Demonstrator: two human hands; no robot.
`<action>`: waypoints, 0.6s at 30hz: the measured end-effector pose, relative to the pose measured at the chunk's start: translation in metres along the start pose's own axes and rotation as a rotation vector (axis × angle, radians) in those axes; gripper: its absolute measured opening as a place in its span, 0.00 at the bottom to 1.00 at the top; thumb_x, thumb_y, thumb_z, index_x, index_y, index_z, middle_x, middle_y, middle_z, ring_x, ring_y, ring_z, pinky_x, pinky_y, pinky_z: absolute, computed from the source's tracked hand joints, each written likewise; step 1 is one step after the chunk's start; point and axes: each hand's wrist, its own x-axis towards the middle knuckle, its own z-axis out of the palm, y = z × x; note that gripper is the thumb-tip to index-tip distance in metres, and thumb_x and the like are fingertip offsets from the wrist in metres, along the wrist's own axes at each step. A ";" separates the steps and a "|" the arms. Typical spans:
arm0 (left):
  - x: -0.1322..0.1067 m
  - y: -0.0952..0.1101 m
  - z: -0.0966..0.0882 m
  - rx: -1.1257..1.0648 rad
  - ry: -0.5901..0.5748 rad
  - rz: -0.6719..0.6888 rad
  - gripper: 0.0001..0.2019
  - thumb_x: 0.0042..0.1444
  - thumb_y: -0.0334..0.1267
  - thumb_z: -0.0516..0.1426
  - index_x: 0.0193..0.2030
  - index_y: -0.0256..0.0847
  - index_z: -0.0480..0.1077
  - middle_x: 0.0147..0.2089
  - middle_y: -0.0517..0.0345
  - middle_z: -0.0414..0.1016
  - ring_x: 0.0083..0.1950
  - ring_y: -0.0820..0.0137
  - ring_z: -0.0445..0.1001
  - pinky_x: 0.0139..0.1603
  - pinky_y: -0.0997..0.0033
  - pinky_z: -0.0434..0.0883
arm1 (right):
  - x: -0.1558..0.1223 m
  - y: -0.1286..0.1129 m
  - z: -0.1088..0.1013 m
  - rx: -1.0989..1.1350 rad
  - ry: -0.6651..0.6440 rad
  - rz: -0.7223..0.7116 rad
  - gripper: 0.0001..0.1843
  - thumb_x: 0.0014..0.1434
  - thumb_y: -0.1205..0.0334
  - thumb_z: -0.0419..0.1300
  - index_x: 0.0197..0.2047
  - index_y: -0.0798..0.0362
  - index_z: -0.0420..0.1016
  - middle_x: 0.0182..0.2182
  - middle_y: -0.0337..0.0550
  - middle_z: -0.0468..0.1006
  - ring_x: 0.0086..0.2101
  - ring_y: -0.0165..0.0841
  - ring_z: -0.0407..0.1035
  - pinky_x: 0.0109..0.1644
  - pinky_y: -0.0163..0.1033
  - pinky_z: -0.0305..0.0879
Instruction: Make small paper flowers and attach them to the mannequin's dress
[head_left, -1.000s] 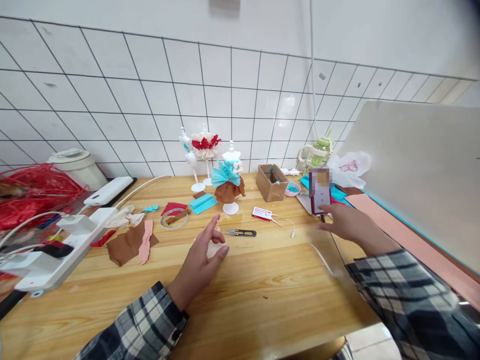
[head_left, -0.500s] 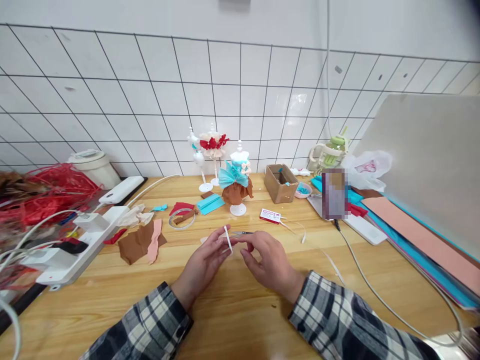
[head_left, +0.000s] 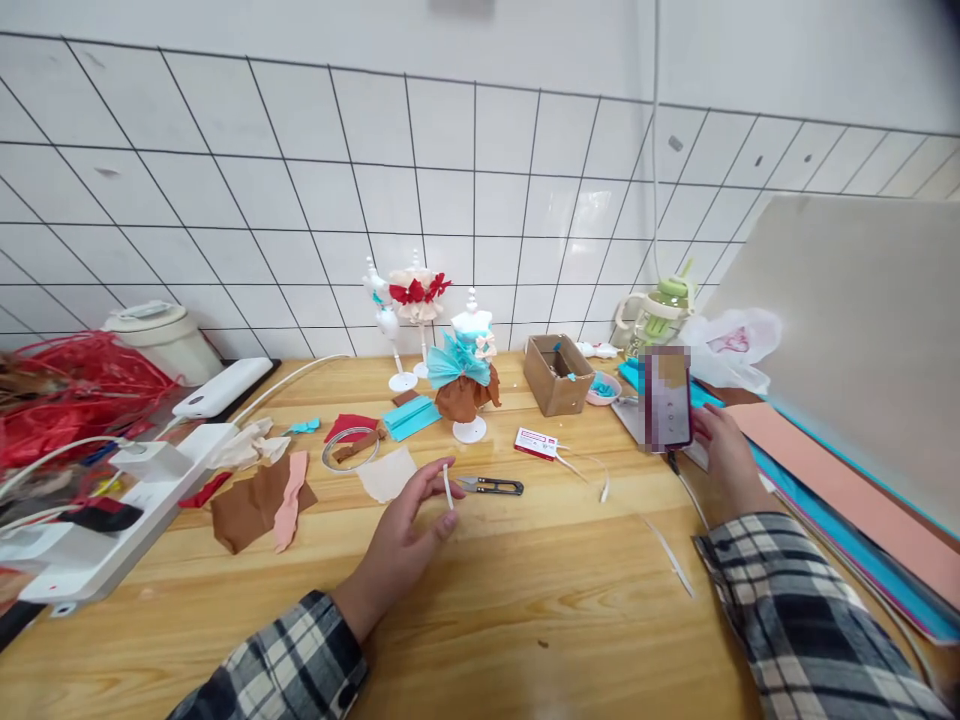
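A thin white strip (head_left: 448,488) stands at the fingertips of my left hand (head_left: 409,530), which holds it over the table with thumb and fingers curved. Small black-handled thread snips (head_left: 491,486) lie just beyond those fingertips. At the right, my right hand (head_left: 726,455) has its fingers at the right edge of an upright phone (head_left: 679,400), gripping it; part of the screen is blurred. Behind the snips stands a miniature dress form (head_left: 471,325) with a blue top, a blue fan-shaped bow and a brown skirt (head_left: 466,398).
More small dress forms (head_left: 417,300) stand by the wall. A cardboard box (head_left: 559,385) is right of them. Brown scraps (head_left: 251,505) and a wire coil (head_left: 330,455) lie left. A power strip (head_left: 127,520) borders the left; coloured sheets (head_left: 832,470) lie right.
My right hand has left the snips and my left hand and moved right to the phone. The snips now lie on the table. My left hand keeps the white strip.
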 end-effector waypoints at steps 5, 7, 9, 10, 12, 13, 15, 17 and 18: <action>-0.002 0.007 0.002 -0.034 -0.010 -0.031 0.26 0.59 0.42 0.56 0.63 0.41 0.55 0.43 0.51 0.73 0.49 0.63 0.70 0.56 0.59 0.61 | -0.014 0.001 0.008 0.167 -0.314 0.188 0.19 0.55 0.51 0.55 0.48 0.50 0.70 0.48 0.48 0.76 0.43 0.40 0.73 0.38 0.40 0.72; 0.000 0.008 0.002 -0.028 -0.014 -0.034 0.26 0.59 0.42 0.56 0.63 0.42 0.55 0.43 0.52 0.74 0.48 0.63 0.70 0.56 0.59 0.61 | -0.014 0.001 0.008 0.175 -0.315 0.168 0.19 0.52 0.55 0.60 0.48 0.49 0.71 0.50 0.46 0.75 0.45 0.40 0.73 0.40 0.40 0.72; 0.000 0.007 0.001 -0.022 -0.021 -0.035 0.26 0.59 0.42 0.56 0.63 0.42 0.55 0.43 0.52 0.74 0.48 0.63 0.70 0.55 0.59 0.61 | -0.011 0.004 0.007 0.170 -0.328 0.151 0.21 0.50 0.56 0.63 0.49 0.49 0.72 0.51 0.46 0.75 0.46 0.40 0.73 0.43 0.41 0.72; 0.000 0.007 0.002 -0.022 -0.022 -0.035 0.26 0.59 0.42 0.55 0.63 0.42 0.55 0.43 0.51 0.74 0.48 0.63 0.70 0.55 0.59 0.61 | -0.010 0.005 0.005 0.165 -0.339 0.142 0.22 0.50 0.56 0.63 0.49 0.49 0.72 0.51 0.46 0.75 0.45 0.40 0.73 0.43 0.41 0.72; 0.001 0.006 0.002 -0.024 -0.016 -0.041 0.26 0.59 0.42 0.55 0.64 0.43 0.55 0.43 0.52 0.74 0.48 0.63 0.71 0.55 0.60 0.62 | -0.009 0.008 0.001 0.159 -0.397 0.125 0.24 0.49 0.58 0.64 0.51 0.48 0.71 0.52 0.46 0.75 0.45 0.40 0.73 0.44 0.42 0.72; 0.001 0.005 0.002 -0.026 -0.015 -0.045 0.26 0.59 0.42 0.55 0.64 0.43 0.55 0.43 0.52 0.74 0.48 0.63 0.71 0.54 0.60 0.62 | -0.009 0.009 -0.002 0.161 -0.435 0.119 0.26 0.48 0.59 0.64 0.52 0.47 0.70 0.52 0.46 0.75 0.45 0.40 0.73 0.45 0.42 0.72; 0.001 0.004 0.001 -0.036 -0.012 -0.050 0.27 0.59 0.42 0.55 0.64 0.44 0.55 0.43 0.52 0.74 0.48 0.63 0.71 0.54 0.61 0.62 | -0.010 0.009 -0.006 0.174 -0.494 0.107 0.31 0.45 0.63 0.64 0.55 0.46 0.68 0.54 0.46 0.74 0.46 0.40 0.73 0.45 0.42 0.71; 0.001 0.003 0.001 -0.048 -0.014 -0.053 0.27 0.60 0.42 0.55 0.64 0.44 0.54 0.43 0.52 0.74 0.48 0.63 0.70 0.54 0.61 0.62 | -0.010 0.008 -0.008 0.199 -0.510 0.094 0.34 0.43 0.65 0.63 0.56 0.46 0.68 0.55 0.47 0.73 0.48 0.41 0.72 0.45 0.42 0.71; 0.001 0.002 0.001 -0.053 -0.017 -0.056 0.27 0.60 0.42 0.55 0.65 0.44 0.53 0.43 0.52 0.74 0.48 0.63 0.70 0.54 0.61 0.62 | -0.010 0.008 -0.008 0.211 -0.510 0.091 0.33 0.44 0.64 0.62 0.56 0.47 0.68 0.55 0.47 0.73 0.48 0.41 0.72 0.45 0.43 0.71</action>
